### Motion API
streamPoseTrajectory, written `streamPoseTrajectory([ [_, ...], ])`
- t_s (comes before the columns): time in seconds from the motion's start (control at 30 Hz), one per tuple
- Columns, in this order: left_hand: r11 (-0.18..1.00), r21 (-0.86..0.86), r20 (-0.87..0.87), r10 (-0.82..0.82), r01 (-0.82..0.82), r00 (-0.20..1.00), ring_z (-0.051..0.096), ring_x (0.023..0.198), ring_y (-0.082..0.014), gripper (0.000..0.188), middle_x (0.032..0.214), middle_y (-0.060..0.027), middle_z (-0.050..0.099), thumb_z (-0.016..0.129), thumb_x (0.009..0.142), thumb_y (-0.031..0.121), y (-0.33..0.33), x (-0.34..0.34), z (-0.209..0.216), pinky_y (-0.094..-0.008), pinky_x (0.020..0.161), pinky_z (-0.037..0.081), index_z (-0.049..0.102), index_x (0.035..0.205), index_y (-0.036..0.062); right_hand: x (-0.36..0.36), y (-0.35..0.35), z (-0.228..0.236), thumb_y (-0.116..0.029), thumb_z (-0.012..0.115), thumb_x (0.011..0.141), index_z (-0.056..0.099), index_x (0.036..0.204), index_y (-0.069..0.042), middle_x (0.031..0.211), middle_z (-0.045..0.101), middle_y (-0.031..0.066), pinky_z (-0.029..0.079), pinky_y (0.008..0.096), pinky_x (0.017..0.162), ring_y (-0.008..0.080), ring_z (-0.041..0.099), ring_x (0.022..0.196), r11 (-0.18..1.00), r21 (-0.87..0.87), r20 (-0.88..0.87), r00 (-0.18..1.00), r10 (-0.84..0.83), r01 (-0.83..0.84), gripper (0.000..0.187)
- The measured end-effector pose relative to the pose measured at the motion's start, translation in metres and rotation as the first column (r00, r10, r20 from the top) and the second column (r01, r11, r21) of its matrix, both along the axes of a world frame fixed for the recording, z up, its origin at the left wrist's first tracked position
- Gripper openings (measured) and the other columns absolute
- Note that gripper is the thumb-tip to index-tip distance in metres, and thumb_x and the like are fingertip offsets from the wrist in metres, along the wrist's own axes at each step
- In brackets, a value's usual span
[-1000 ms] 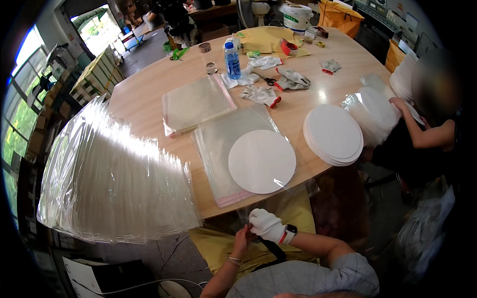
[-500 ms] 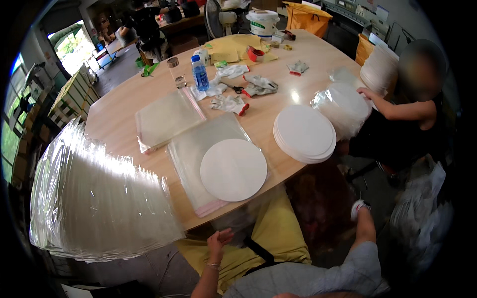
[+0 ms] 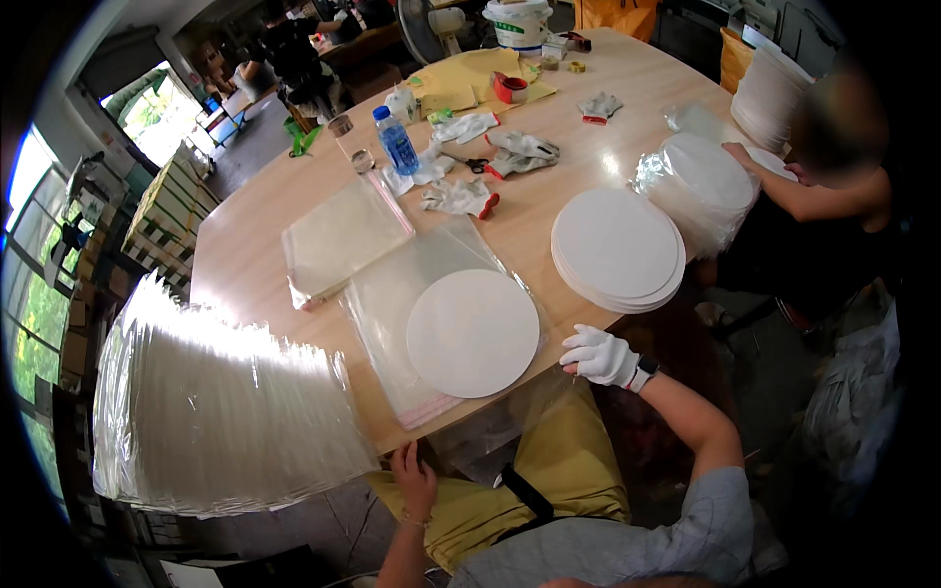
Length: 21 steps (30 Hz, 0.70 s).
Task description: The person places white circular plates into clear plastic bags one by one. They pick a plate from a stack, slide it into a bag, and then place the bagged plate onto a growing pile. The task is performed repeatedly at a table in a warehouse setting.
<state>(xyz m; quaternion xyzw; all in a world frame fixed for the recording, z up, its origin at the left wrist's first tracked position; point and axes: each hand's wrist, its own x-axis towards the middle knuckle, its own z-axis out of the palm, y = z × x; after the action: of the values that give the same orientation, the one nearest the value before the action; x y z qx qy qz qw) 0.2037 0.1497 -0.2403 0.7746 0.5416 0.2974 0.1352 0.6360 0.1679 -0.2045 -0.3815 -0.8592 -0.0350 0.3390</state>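
Note:
A round white disc (image 3: 472, 333) lies on a stack of clear plastic bags (image 3: 387, 338) at the table's near edge. My bare left hand (image 3: 414, 478) is at that edge, below the bags' lower corner, its fingers extended upward beside the large clear-wrapped bundle. My right hand (image 3: 603, 358), in a white glove, is to the right of the disc by the edge, fingers stretched out toward it. Clear film (image 3: 490, 426) hangs over my lap between the hands; whether either hand touches it is unclear. Beyond my right hand stands a stack of white discs (image 3: 619, 245).
The large clear-wrapped bundle (image 3: 225, 421) stands at the left. More clear bags (image 3: 348, 235), a blue water bottle (image 3: 396, 142), work gloves (image 3: 459, 198) and scissors (image 3: 478, 165) lie farther back. On the right, a co-worker's arm (image 3: 794, 196) reaches past bagged discs (image 3: 706, 186).
My gloved right hand has come into view at the table edge. My left hand has moved slightly left, its fingers now pointing upward. The co-worker's hands have moved, and the view has shifted.

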Motion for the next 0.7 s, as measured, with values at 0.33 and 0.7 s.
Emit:
streamPoseTrajectory([
  [0.33, 0.759, 0.153, -0.128, -0.619, 0.633, 0.774, 0.057, 0.098, -0.0219, 0.024, 0.101, -0.0053, 0.064, 0.066, 0.074, 0.009, 0.053, 0.019, 0.018, -0.0352, 0.079, 0.045, 0.064, 0.098, 0.0098, 0.011, 0.011, 0.021, -0.012, 0.068, 0.073, 0.064, 0.078, -0.012, 0.088, 0.064, -0.0014, 0.048, 0.0427, 0.085, 0.0212, 0.060, 0.089, 0.983, -0.146, 0.026, 0.993, 0.116, -0.111, 0.006],
  [0.7, 0.951, 0.002, 0.318, -0.292, 0.308, 0.902, 0.059, 0.071, -0.0264, 0.017, 0.078, -0.0089, 0.064, 0.052, 0.088, 0.012, 0.045, 0.025, 0.006, -0.0344, 0.067, 0.045, 0.067, 0.083, 0.0056, 0.001, 0.019, -0.003, 0.006, 0.059, 0.073, 0.058, 0.078, -0.002, 0.079, 0.064, 0.0090, 0.053, 0.0293, 0.066, 0.0211, 0.063, 0.071, 0.873, -0.460, -0.452, 0.889, -0.072, -0.163, 0.009],
])
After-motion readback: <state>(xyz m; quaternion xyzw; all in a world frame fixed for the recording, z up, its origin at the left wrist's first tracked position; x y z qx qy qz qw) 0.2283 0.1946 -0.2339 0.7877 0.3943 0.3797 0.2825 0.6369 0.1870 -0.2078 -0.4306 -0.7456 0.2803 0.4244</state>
